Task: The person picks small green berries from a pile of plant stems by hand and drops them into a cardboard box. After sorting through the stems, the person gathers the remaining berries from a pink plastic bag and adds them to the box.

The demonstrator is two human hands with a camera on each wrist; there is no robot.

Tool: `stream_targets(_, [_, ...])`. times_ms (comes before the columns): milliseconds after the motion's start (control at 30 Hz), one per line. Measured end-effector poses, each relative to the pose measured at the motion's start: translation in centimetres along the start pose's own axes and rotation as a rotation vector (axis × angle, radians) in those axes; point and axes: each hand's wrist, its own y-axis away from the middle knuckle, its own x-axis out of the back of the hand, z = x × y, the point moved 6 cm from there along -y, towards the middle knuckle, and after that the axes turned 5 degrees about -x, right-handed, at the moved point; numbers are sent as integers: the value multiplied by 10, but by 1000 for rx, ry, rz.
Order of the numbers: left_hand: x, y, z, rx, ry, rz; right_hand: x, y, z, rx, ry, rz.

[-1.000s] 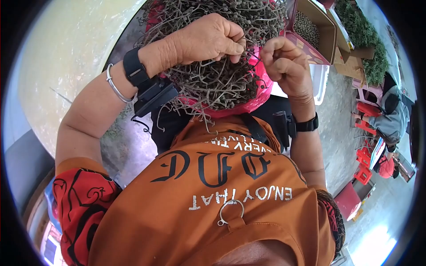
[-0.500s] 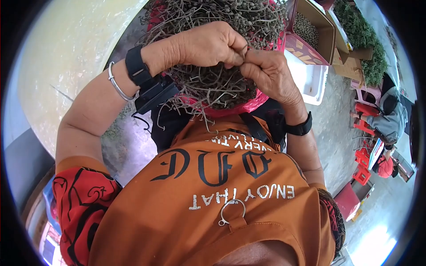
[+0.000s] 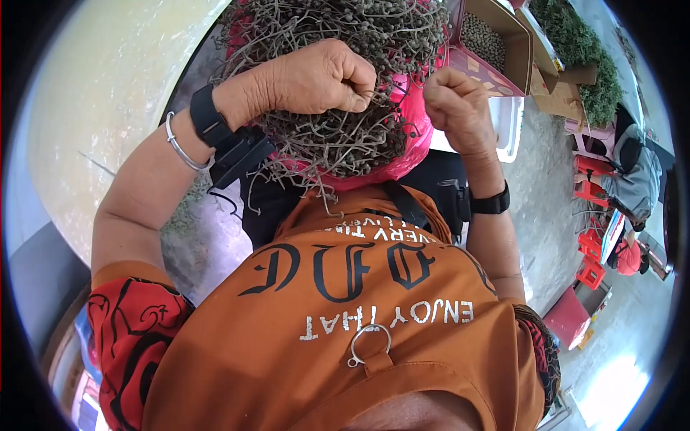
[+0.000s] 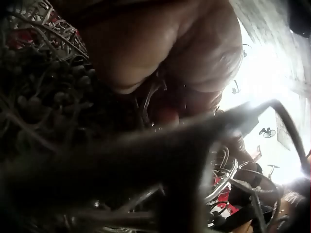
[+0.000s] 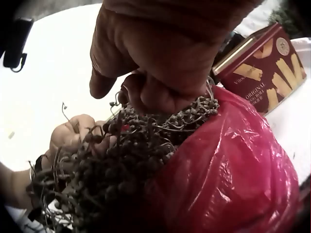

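Observation:
A heap of dry grey-brown stems with small round berries (image 3: 345,144) fills a pink plastic bag (image 3: 413,136) at the person's lap. Over its middle is the left hand (image 3: 320,77), thumb and forefinger pinching a thin stem (image 4: 153,94) that shows between the fingers in the left wrist view. Apart from it, at the right edge of the heap, the right hand (image 3: 460,108) is raised above the bag. Its fingers are curled in, and in the right wrist view the curled fingers (image 5: 155,94) hide whatever the palm contains.
Right of the bag stands an open red egg roll box (image 3: 496,65) with loose round berries (image 3: 483,39) inside, near a white tray (image 3: 509,129). Green plants (image 3: 593,72) lie beyond. A pale tabletop (image 3: 108,93) curves along the left; another person (image 3: 632,179) is far right.
Half a second ago the two hands met over the heap. Now the right hand has drawn away to the right, and the left hand has shifted slightly left. The view has shifted a little.

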Motion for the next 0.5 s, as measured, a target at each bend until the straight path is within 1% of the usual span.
stream_targets(100, [0,1,4,-43,-2,22,-20,1,-7,252,461,85])
stream_targets(133, [-1,0,5,-78,-49,29,-21,-1,-8,252,460,87])
stream_targets(200, [-2,-1,9,-148,-138,46,-23,-8,-12,242,712,121])
stream_targets(233, [-3,-2,10,-147,-138,46,-24,-11,-13,236,838,137])
stream_targets(267, [-3,-2,12,-143,-149,33,-26,-14,-14,237,837,136])
stream_targets(367, [-5,-1,16,-133,-171,11,-36,-23,-7,153,942,27])
stream_targets(400, [-5,0,15,-87,-165,31,-35,-23,-6,152,942,24])
stream_targets(467, [-4,0,11,5,-156,70,-32,-19,-4,110,801,-1])
stream_targets(500, [-6,-1,11,8,-155,72,-31,-18,-2,88,730,-12])
